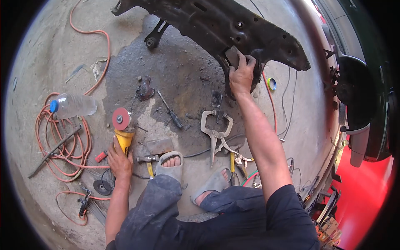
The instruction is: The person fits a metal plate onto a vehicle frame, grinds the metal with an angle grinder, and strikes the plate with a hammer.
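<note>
My left hand (120, 161) is wrapped round the body of a yellow angle grinder (124, 139), low at the left. A red disc (121, 118) is fitted at the grinder's far end and faces up. My right hand (242, 76) reaches forward, its fingers pressed on a small grey metal plate (232, 57). That plate lies against a large black metal car frame part (208, 29) with several holes. The palm side of my right hand is hidden. Below it, a locking C-clamp (214, 135) rests on the floor.
A screwdriver (170, 110), a hammer (149, 164) and a flat metal piece (160, 146) lie near my feet. At the left are a water bottle (75, 105) and a coiled orange hose (85, 141). A tape roll (271, 84) sits right of the frame part.
</note>
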The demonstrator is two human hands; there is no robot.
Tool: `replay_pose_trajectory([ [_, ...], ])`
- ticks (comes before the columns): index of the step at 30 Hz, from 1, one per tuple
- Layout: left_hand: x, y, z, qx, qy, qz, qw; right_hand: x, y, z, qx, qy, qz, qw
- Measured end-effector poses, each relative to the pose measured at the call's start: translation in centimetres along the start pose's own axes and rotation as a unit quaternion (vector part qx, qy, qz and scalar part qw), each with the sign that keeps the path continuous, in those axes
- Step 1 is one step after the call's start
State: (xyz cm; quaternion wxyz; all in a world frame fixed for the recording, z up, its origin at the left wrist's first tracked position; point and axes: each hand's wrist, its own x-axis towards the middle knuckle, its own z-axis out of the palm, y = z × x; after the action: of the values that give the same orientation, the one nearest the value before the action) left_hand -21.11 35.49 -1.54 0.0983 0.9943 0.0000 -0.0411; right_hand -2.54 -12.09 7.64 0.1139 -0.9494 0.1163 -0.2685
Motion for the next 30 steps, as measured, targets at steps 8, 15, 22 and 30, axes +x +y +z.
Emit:
replay_pose_trajectory([
  [8,0.1,0.0,-0.2,-0.01,-0.011,-0.009,1.0,-0.5,0.8,-1.0,-0.122,-0.009,-0.089,0.989],
  [15,0.2,-0.1,-0.1,-0.016,-0.017,-0.012,1.0,-0.9,2.2,1.0,-0.09,-0.007,-0.101,0.991],
  [22,0.2,0.0,-0.1,-0.02,-0.019,-0.02,0.999,-0.3,2.9,0.6,-0.065,-0.033,-0.133,0.988],
  [30,0.4,0.0,-0.3,-0.032,-0.028,-0.022,0.999,-0.2,2.6,0.5,-0.069,-0.037,-0.132,0.988],
])
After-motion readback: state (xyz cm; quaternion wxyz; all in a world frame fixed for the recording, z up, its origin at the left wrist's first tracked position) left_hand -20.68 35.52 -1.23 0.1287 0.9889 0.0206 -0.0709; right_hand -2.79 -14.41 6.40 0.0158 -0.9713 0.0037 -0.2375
